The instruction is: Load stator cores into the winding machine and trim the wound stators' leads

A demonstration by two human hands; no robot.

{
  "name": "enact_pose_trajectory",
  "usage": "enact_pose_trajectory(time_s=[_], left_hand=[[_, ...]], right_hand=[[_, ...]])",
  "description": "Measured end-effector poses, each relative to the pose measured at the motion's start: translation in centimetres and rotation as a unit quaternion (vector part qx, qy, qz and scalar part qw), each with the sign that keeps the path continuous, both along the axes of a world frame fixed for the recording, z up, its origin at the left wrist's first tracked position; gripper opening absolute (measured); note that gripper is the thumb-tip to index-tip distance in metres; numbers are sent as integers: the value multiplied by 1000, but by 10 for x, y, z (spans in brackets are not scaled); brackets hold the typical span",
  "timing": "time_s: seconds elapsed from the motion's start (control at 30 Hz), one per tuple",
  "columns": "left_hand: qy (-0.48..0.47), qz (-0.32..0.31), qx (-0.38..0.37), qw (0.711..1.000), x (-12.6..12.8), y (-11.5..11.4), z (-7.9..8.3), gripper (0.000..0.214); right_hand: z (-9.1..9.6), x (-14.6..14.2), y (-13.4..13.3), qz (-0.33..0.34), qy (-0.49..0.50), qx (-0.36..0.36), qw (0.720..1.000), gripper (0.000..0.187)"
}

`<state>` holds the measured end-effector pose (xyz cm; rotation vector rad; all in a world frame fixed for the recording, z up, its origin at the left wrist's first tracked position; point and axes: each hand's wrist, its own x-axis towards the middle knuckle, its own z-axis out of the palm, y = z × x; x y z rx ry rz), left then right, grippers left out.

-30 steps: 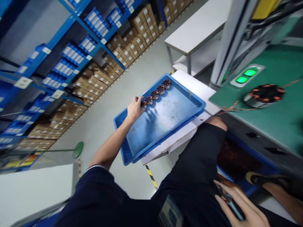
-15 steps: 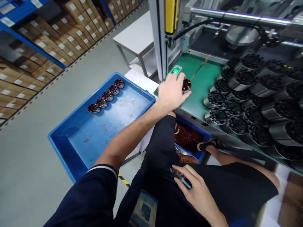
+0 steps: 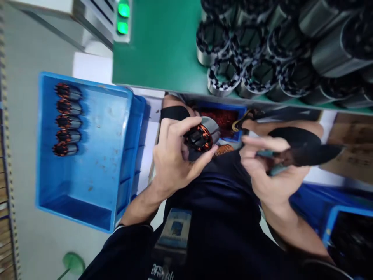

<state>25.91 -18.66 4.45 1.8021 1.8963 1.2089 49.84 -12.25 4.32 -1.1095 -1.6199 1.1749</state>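
My left hand (image 3: 175,157) is closed round a motor stator (image 3: 207,134), a metal cylinder with black insulation and copper windings, its wound end tilted toward me. To the right, my right hand (image 3: 271,171) is closed on a pair of cutting pliers (image 3: 275,161) with light blue handles; motion smears it. Both hands are above my lap, apart from each other. A row of several wound stators (image 3: 70,122) lies along the left side of the blue bin (image 3: 119,163).
Several stators without visible copper (image 3: 224,76) stand packed on the green workbench (image 3: 163,50). Two green lights (image 3: 124,19) glow at its left corner. Beneath the bench, a blue crate (image 3: 241,112) holds copper-coloured scraps. Another blue bin (image 3: 329,221) with dark contents stands at lower right.
My left hand has brought the stator from the green bench back over my lap. My right hand has risen with the pliers. The view has turned and moved closer to the bench.
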Motion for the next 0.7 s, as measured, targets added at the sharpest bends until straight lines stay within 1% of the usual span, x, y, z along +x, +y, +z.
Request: enact_pose_trajectory(time_s=[0.03, 0.07, 0.1, 0.13, 0.17, 0.2, 0.27, 0.3, 0.37, 0.43, 0.57, 0.63, 0.7], left_hand=[[4, -8, -4, 1000, 8, -2, -5, 69], [8, -11, -6, 1000, 14, -4, -10, 65], [10, -13, -6, 1000, 17, -4, -14, 62], [8, -15, -2, 1000, 19, -5, -18, 61], [0, -18, 8, 1000, 19, -5, -21, 62], [-15, -22, 25, 999, 19, -6, -24, 66], [-63, -28, 51, 996, 18, -7, -30, 73], [-93, -29, 50, 994, 19, -9, -32, 74], [-159, -30, 22, 987, 22, -11, -35, 69], [-220, -38, -29, 974, 27, -14, -36, 61], [-307, -62, -78, 946, 38, -16, -34, 51], [-320, -55, -95, 941, 42, -15, -33, 42], [-326, -47, -99, 939, 46, -14, -31, 37]], right_hand=[[6, -11, 7, -6, 21, 29, 999, 34], [10, -21, 13, -8, 43, 59, 997, 30], [13, -29, 18, -9, 54, 76, 996, 22], [14, -34, 21, -5, 59, 79, 995, 17], [13, -37, 23, -2, 59, 65, 996, 16], [11, -37, 23, 4, 57, 37, 998, 20], [2, -32, 23, 22, 69, -40, 997, 29], [-4, -29, 22, 34, 83, -78, 993, 33], [-14, -23, 19, 57, 116, -135, 982, 37], [-20, -20, 16, 69, 132, -173, 974, 41], [-18, -21, 10, 80, 126, -207, 967, 43], [-15, -22, 7, 80, 108, -208, 969, 44], [-12, -22, 5, 72, 75, -197, 975, 49]])
